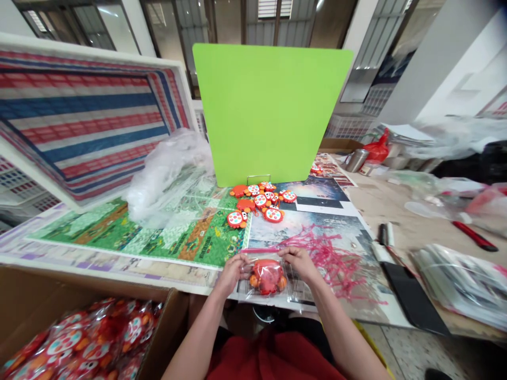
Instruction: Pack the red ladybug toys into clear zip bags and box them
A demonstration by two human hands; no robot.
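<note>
White plastic edges the large slanted crate lined with red, white and blue striped cloth (91, 113), at the upper left of the frame. Next in size, a smooth lime-green rectangular board (273, 116) stands upright at the upper middle. At the lower left is an open brown cardboard box (59, 287), which contains many red toys in clear wrapping (95, 343). A cloudy heap of thin transparent plastic (170, 174) lies left of the centre. Right of the lower centre spreads a tangle of thin pink strips (336, 269), and below the board is a loose group of red crab-shaped toys with spotted white ovals (261, 200).

At the lower centre, a clear plastic bag with a pink upper edge (267, 255) encloses one red-and-orange crab-shaped toy (269, 274). The left hand (233, 272) pinches its upper left side; the right hand (299, 261), fingers narrow, holds its upper right corner. Probably the toy is light and rather stiff, while the film is soft, slippery and easily creased. A gentle hold at both upper corners seems suitable.
</note>
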